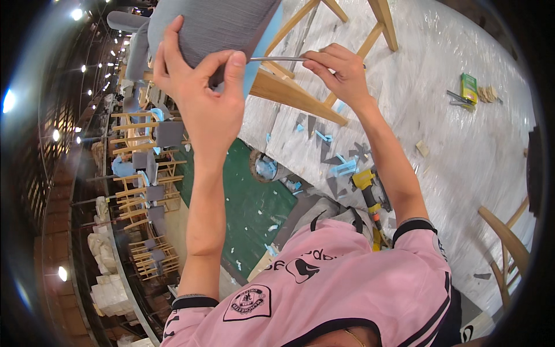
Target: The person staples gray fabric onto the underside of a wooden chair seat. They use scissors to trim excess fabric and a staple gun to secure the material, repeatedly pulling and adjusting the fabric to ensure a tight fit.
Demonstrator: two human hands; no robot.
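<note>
A grey upholstered chair seat (222, 29) with a light blue layer along its edge is tipped up in front of me, its wooden legs (298, 95) pointing right. My left hand (202, 87) grips the near corner of the seat, thumb and forefinger bent close together at the edge, other fingers spread over the fabric. Between finger and thumb, my right hand (341, 69) holds a thin metal rod-like tool (274, 59). The tool's tip meets the seat edge beside my left thumb; whether it goes under the fabric, I cannot tell.
Plastic film covers the worktable (416, 110). On it lie a yellow air tool (365, 182), a green and yellow box (469, 88), and grey and blue scraps (345, 166). A bucket (263, 166) stands on the green floor. Several chairs (151, 194) are stacked left; another wooden frame (506, 243) stands right.
</note>
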